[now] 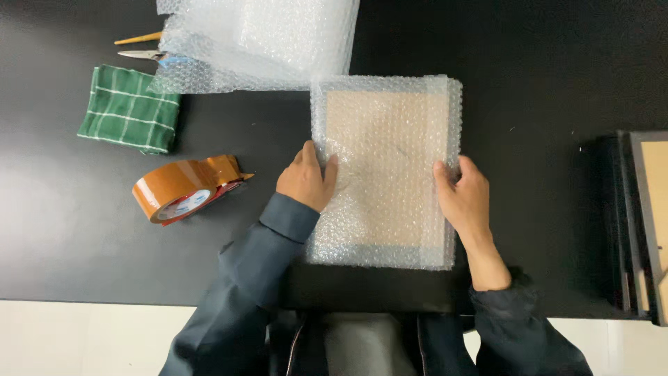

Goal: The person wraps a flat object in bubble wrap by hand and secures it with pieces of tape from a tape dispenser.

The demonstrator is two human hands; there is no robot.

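Looking down from a head-worn camera onto a black table (62, 230). At the far left lies a folded green cloth (129, 109) with thin white checks. Just above it, near the table's far edge, a wooden stick (138, 37) and a pair of metal pliers (147, 54) lie partly tucked under a loose sheet of clear bubble wrap (257, 42). Nearer the viewer, a roll of brown packing tape (182, 189) sits in an orange dispenser, well apart from the cloth.

In the middle of the table rests a flat rectangular parcel (386, 125), a tan board-like item covered in bubble wrap, its long sides running away from the viewer. The loose sheet touches the parcel's far left corner.

The left hand (306, 182), coming out of a dark blue sleeve (268, 251), rests at the parcel's left edge. Its fingers are mostly extended and flat, pressing on the wrap instead of gripping it. The right hand (465, 197) is at the parcel's right edge, fingers curled loosely over the wrap there, with the thumb on top. It is not possible to tell if it pinches the wrap or only presses it.

At the far right edge of the table lies a dark picture frame (637, 223), partly cut off, well apart from the parcel.
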